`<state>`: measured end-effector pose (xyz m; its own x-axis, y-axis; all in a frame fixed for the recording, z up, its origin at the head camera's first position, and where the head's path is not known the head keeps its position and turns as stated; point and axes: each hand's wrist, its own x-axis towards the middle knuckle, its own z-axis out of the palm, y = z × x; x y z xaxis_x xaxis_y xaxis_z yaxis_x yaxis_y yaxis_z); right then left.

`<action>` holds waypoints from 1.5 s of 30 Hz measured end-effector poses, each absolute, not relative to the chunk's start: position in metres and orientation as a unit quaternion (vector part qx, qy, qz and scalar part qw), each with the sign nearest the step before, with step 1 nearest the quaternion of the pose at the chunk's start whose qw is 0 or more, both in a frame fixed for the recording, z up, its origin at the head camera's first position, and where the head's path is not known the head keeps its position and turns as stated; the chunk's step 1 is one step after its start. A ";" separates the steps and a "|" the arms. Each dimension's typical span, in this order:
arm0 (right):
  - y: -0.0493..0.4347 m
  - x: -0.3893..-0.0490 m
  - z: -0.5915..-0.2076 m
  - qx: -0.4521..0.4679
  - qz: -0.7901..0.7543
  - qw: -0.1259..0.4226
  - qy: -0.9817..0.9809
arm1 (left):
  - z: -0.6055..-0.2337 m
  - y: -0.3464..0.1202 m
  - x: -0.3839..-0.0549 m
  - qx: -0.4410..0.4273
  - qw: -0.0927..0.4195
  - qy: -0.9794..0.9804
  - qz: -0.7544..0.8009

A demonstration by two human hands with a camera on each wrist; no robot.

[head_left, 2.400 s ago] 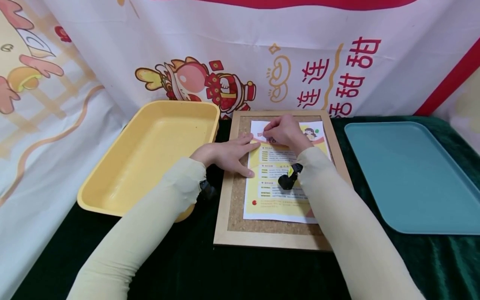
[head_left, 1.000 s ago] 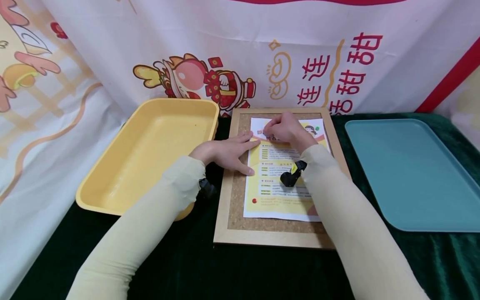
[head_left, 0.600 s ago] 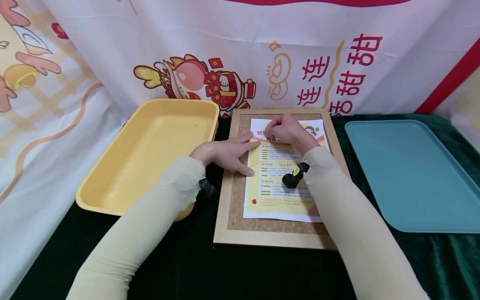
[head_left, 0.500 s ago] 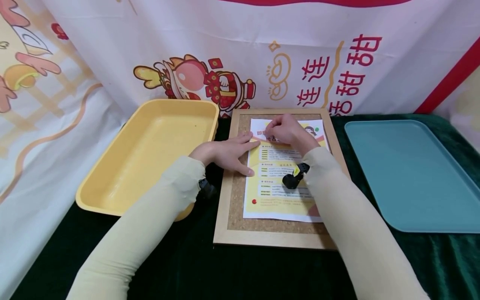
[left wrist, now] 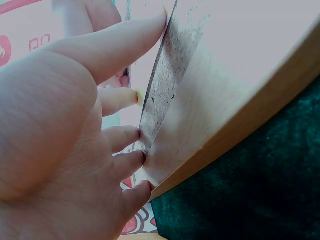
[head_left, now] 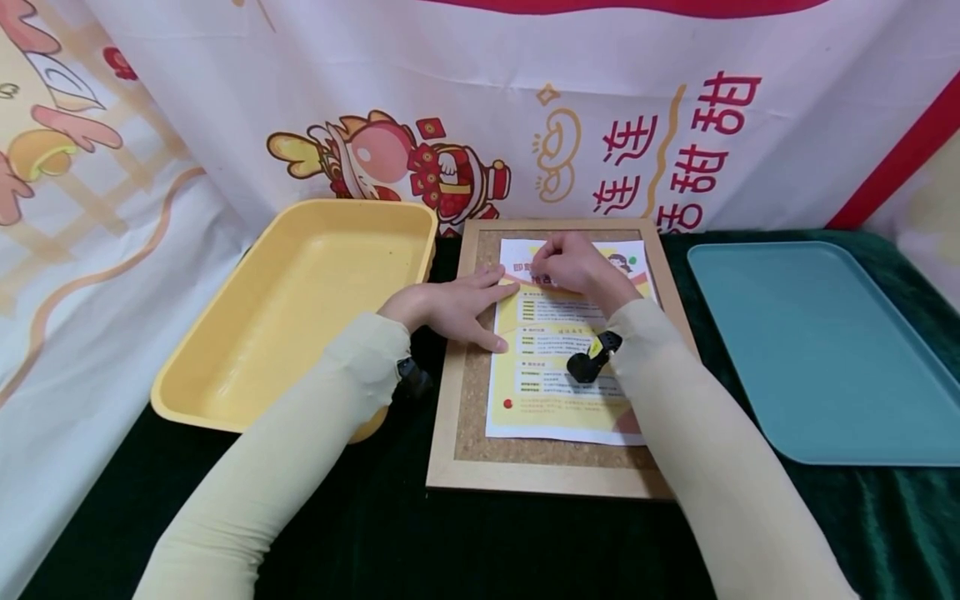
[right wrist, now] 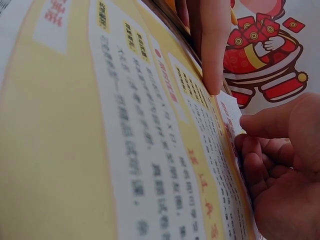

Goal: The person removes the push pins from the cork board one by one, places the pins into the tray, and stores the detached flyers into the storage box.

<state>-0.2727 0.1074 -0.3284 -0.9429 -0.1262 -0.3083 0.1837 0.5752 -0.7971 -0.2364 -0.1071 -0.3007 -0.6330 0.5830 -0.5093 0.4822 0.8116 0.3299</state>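
Note:
A printed yellow and white sheet (head_left: 555, 358) lies on a wood-framed corkboard (head_left: 472, 450). My left hand (head_left: 465, 308), fingers straight and spread, presses the sheet's left edge; in the left wrist view, its fingers (left wrist: 122, 137) reach over the cork strip. Near the sheet's title, the right hand (head_left: 573, 262) bends its fingers, with thumb and index tips together. In the right wrist view, those fingertips (right wrist: 250, 142) meet at the paper around a small, mostly hidden thing, whose kind I cannot tell. A red round pin head (head_left: 507, 403) shows at the sheet's lower left, a green dot (head_left: 633, 260) at its upper right.
To the left is a deep yellow tub (head_left: 225, 350), close to the left forearm. A flat teal tray (head_left: 832, 358) lies right of the board. Dark green cloth (head_left: 375, 533) covers the table, and a printed white curtain (head_left: 450, 67) hangs behind.
My right hand and wrist have shifted slightly right, with the fingertips staying at the sheet's title. The left hand keeps its place on the sheet's edge.

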 end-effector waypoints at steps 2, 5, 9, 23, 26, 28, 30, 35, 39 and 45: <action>0.108 -0.271 -0.328 0.013 -0.461 0.169 0.871 | -0.300 -0.107 -0.236 0.297 0.308 0.900 0.081; 0.110 -0.270 -0.328 0.004 -0.463 0.167 0.870 | -0.300 -0.108 -0.237 0.297 0.306 0.901 0.080; 0.111 -0.270 -0.329 -0.007 -0.465 0.166 0.870 | -0.301 -0.108 -0.237 0.297 0.307 0.901 0.080; 0.113 -0.267 -0.328 -0.027 -0.464 0.176 0.868 | -0.301 -0.112 -0.237 0.297 0.309 0.899 0.093; 0.116 -0.266 -0.324 -0.037 -0.458 0.194 0.867 | -0.301 -0.112 -0.237 0.295 0.310 0.899 0.096; 0.119 -0.264 -0.322 -0.042 -0.452 0.209 0.866 | -0.300 -0.112 -0.237 0.294 0.311 0.899 0.097; 0.122 -0.263 -0.320 -0.043 -0.446 0.222 0.866 | -0.300 -0.111 -0.237 0.295 0.310 0.899 0.097; 0.125 -0.259 -0.318 -0.038 -0.435 0.239 0.867 | -0.299 -0.111 -0.236 0.295 0.310 0.899 0.097; 0.125 -0.258 -0.317 -0.033 -0.438 0.241 0.865 | -0.299 -0.111 -0.235 0.294 0.308 0.900 0.096; 0.125 -0.255 -0.317 -0.028 -0.426 0.239 0.872 | -0.300 -0.109 -0.235 0.299 0.307 0.898 0.097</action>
